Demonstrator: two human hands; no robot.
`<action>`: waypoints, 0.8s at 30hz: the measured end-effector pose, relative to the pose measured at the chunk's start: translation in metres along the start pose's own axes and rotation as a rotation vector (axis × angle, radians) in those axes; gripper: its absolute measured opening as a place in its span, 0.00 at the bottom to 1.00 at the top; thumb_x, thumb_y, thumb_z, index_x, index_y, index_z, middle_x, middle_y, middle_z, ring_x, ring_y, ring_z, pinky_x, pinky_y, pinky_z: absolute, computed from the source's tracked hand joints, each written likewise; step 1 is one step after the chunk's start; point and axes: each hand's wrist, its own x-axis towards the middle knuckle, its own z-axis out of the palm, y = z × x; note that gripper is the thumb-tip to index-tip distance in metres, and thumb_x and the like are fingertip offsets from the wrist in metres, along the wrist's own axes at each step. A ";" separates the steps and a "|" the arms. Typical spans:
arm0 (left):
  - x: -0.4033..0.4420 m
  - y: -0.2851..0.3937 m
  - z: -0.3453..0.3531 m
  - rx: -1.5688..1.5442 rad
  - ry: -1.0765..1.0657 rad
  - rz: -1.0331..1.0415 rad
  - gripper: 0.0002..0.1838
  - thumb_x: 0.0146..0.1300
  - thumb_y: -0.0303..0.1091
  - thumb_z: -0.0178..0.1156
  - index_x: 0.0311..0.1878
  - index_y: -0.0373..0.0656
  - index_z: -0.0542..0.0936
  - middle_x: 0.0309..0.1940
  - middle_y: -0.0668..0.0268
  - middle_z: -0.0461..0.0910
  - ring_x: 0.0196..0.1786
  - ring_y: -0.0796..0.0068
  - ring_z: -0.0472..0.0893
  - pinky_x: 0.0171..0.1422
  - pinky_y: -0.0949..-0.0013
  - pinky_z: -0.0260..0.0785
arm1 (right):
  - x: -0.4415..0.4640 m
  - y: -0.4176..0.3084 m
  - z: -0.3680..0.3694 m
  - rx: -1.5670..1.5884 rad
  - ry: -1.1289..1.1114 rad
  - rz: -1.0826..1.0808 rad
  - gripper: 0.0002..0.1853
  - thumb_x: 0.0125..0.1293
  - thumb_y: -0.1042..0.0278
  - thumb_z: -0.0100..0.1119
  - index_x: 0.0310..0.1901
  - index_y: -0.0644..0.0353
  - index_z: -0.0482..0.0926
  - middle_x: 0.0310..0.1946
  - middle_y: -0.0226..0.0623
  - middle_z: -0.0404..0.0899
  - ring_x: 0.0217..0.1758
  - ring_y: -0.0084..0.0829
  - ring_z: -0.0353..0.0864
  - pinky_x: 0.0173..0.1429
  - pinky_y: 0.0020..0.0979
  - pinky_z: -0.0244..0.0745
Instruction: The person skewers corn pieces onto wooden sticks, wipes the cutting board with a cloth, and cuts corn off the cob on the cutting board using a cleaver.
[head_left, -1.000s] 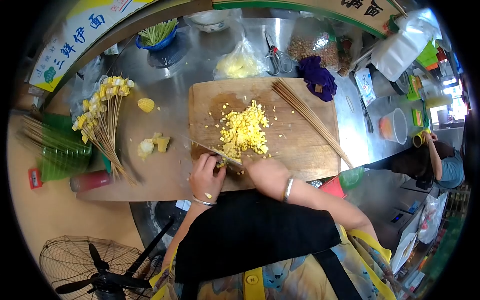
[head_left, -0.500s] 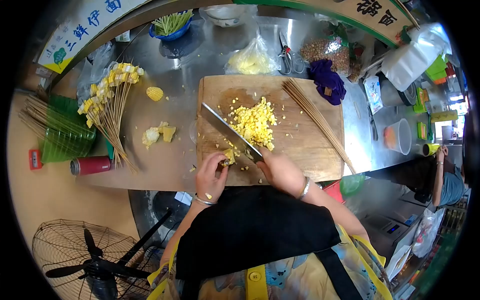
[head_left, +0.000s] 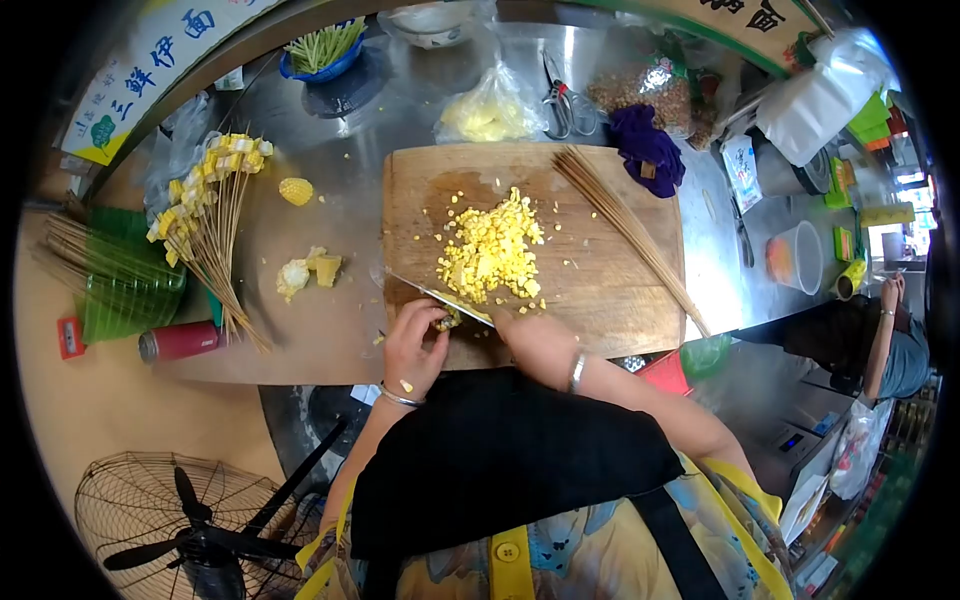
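Observation:
My left hand (head_left: 414, 348) is closed around a short piece of corn cob (head_left: 449, 319) near the front left of the wooden cutting board (head_left: 610, 300). A loose kernel sticks to the back of that hand. In my right hand (head_left: 543, 347) is the handle of a kitchen knife (head_left: 440, 297), its blade seen nearly edge-on and angled across the cob piece. Whether the edge touches the cob I cannot tell. Beyond the blade lies a pile of cut corn kernels (head_left: 490, 245), with stray bits around it. A bundle of bamboo skewers (head_left: 630, 235) rests along the board's right side.
Left of the board are corn pieces on skewers (head_left: 215, 165), a corn chunk (head_left: 295, 191), cob scraps (head_left: 308, 273) and a red can (head_left: 180, 342). Scissors (head_left: 568, 105), a bag of yellow pieces (head_left: 492, 112) and a purple cloth (head_left: 648, 150) lie behind. Another person (head_left: 890, 340) stands far right.
My right hand has drawn the knife nearer to me and left, and its blade has turned from showing its flat side to nearly edge-on. My left hand still grips the cob piece.

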 end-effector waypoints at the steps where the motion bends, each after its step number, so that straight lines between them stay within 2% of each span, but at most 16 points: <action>1: 0.002 -0.001 0.000 0.015 -0.005 0.029 0.16 0.45 0.17 0.62 0.40 0.38 0.76 0.43 0.57 0.76 0.45 0.58 0.79 0.48 0.67 0.72 | 0.005 0.004 -0.002 -0.008 0.003 -0.005 0.11 0.55 0.74 0.53 0.41 0.63 0.70 0.26 0.51 0.79 0.33 0.52 0.81 0.37 0.48 0.75; 4: -0.004 -0.011 -0.006 -0.042 0.011 -0.003 0.16 0.47 0.17 0.62 0.41 0.38 0.76 0.43 0.59 0.76 0.46 0.62 0.79 0.49 0.70 0.72 | 0.016 0.009 -0.001 0.038 0.014 0.004 0.09 0.58 0.71 0.55 0.37 0.64 0.70 0.27 0.53 0.78 0.34 0.53 0.80 0.37 0.49 0.74; 6: -0.008 -0.024 -0.010 -0.121 0.050 -0.060 0.16 0.48 0.17 0.62 0.43 0.38 0.75 0.44 0.60 0.76 0.47 0.66 0.79 0.50 0.71 0.73 | 0.015 0.032 0.015 0.132 0.203 0.003 0.12 0.63 0.68 0.55 0.43 0.65 0.69 0.26 0.54 0.77 0.30 0.55 0.77 0.33 0.48 0.72; 7: -0.010 -0.030 -0.017 -0.254 0.196 -0.160 0.17 0.51 0.18 0.62 0.45 0.38 0.74 0.45 0.61 0.75 0.48 0.68 0.78 0.52 0.71 0.72 | 0.012 0.033 0.016 0.163 0.309 0.002 0.12 0.63 0.66 0.56 0.42 0.66 0.71 0.25 0.54 0.77 0.29 0.56 0.76 0.32 0.47 0.71; 8: -0.013 -0.040 -0.024 -0.388 0.343 -0.259 0.18 0.53 0.19 0.62 0.48 0.37 0.72 0.46 0.62 0.74 0.49 0.71 0.77 0.53 0.72 0.72 | 0.007 0.033 0.013 0.157 0.303 -0.025 0.12 0.63 0.66 0.56 0.42 0.66 0.71 0.25 0.54 0.77 0.29 0.56 0.76 0.32 0.47 0.71; 9: -0.016 -0.064 -0.035 -0.416 0.414 -0.240 0.18 0.57 0.20 0.61 0.50 0.36 0.70 0.47 0.63 0.73 0.49 0.73 0.76 0.55 0.71 0.72 | -0.002 0.023 -0.003 0.221 0.251 0.013 0.11 0.63 0.65 0.55 0.41 0.65 0.71 0.25 0.55 0.76 0.31 0.56 0.76 0.35 0.49 0.71; 10: -0.018 -0.080 -0.046 -0.411 0.429 -0.237 0.18 0.57 0.20 0.61 0.50 0.36 0.70 0.47 0.63 0.73 0.49 0.73 0.76 0.55 0.71 0.72 | -0.007 0.016 -0.013 0.284 0.200 0.059 0.11 0.63 0.65 0.54 0.39 0.64 0.71 0.26 0.57 0.76 0.33 0.56 0.77 0.38 0.51 0.71; 12: -0.018 -0.105 -0.059 -0.461 0.631 -0.310 0.17 0.56 0.19 0.61 0.48 0.35 0.70 0.47 0.62 0.73 0.48 0.73 0.76 0.54 0.71 0.72 | -0.011 0.014 -0.016 0.248 0.166 0.035 0.12 0.63 0.63 0.55 0.41 0.62 0.73 0.27 0.56 0.77 0.33 0.56 0.78 0.38 0.51 0.72; 13: -0.020 -0.121 -0.061 -0.472 0.627 -0.303 0.17 0.56 0.19 0.61 0.48 0.35 0.70 0.47 0.62 0.73 0.48 0.73 0.76 0.54 0.71 0.72 | -0.011 0.015 -0.016 0.154 0.076 -0.042 0.12 0.63 0.63 0.55 0.43 0.61 0.73 0.27 0.55 0.78 0.33 0.55 0.78 0.38 0.51 0.72; 14: -0.023 -0.137 -0.063 -0.444 0.619 -0.353 0.17 0.56 0.20 0.61 0.48 0.36 0.71 0.46 0.63 0.73 0.48 0.73 0.76 0.53 0.72 0.71 | -0.012 0.017 -0.015 0.059 -0.013 -0.116 0.12 0.63 0.62 0.55 0.44 0.60 0.74 0.28 0.54 0.78 0.33 0.55 0.78 0.38 0.50 0.72; 16: -0.019 -0.146 -0.069 -0.425 0.611 -0.391 0.16 0.55 0.20 0.62 0.47 0.37 0.71 0.45 0.64 0.73 0.49 0.74 0.76 0.53 0.73 0.71 | -0.008 0.026 -0.010 -0.015 -0.023 -0.132 0.12 0.63 0.62 0.56 0.44 0.58 0.74 0.28 0.52 0.78 0.34 0.55 0.78 0.39 0.49 0.73; 18: -0.018 -0.151 -0.074 -0.210 0.520 -0.408 0.16 0.54 0.20 0.62 0.46 0.37 0.72 0.42 0.63 0.74 0.46 0.72 0.77 0.51 0.71 0.71 | -0.004 0.034 -0.010 -0.047 -0.074 -0.111 0.11 0.62 0.62 0.56 0.42 0.59 0.75 0.28 0.53 0.78 0.33 0.55 0.78 0.39 0.49 0.72; 19: -0.013 -0.138 -0.077 -0.216 0.532 -0.405 0.16 0.54 0.20 0.62 0.46 0.37 0.72 0.42 0.63 0.74 0.46 0.72 0.77 0.51 0.71 0.71 | -0.004 0.035 -0.014 0.150 0.023 -0.151 0.10 0.62 0.63 0.57 0.40 0.60 0.76 0.28 0.53 0.78 0.32 0.56 0.77 0.38 0.49 0.72; 21: 0.003 -0.114 -0.086 0.230 0.558 -0.253 0.17 0.52 0.21 0.62 0.46 0.38 0.74 0.40 0.60 0.75 0.43 0.67 0.77 0.49 0.69 0.71 | 0.000 0.050 -0.013 0.128 0.092 -0.114 0.10 0.62 0.64 0.57 0.39 0.61 0.76 0.28 0.53 0.78 0.32 0.55 0.77 0.37 0.48 0.71; 23: 0.030 -0.105 -0.097 0.211 0.561 -0.195 0.17 0.51 0.21 0.62 0.46 0.38 0.74 0.41 0.59 0.74 0.43 0.64 0.77 0.48 0.67 0.72 | 0.000 0.057 -0.016 0.052 0.177 0.033 0.09 0.61 0.65 0.59 0.36 0.62 0.77 0.27 0.51 0.78 0.32 0.54 0.77 0.37 0.46 0.71; 24: 0.045 -0.105 -0.104 0.193 0.545 -0.139 0.17 0.50 0.21 0.62 0.46 0.37 0.74 0.41 0.57 0.74 0.42 0.61 0.77 0.47 0.65 0.72 | -0.003 0.055 -0.020 0.038 0.177 0.013 0.09 0.61 0.65 0.59 0.36 0.62 0.77 0.27 0.51 0.78 0.32 0.54 0.77 0.37 0.46 0.71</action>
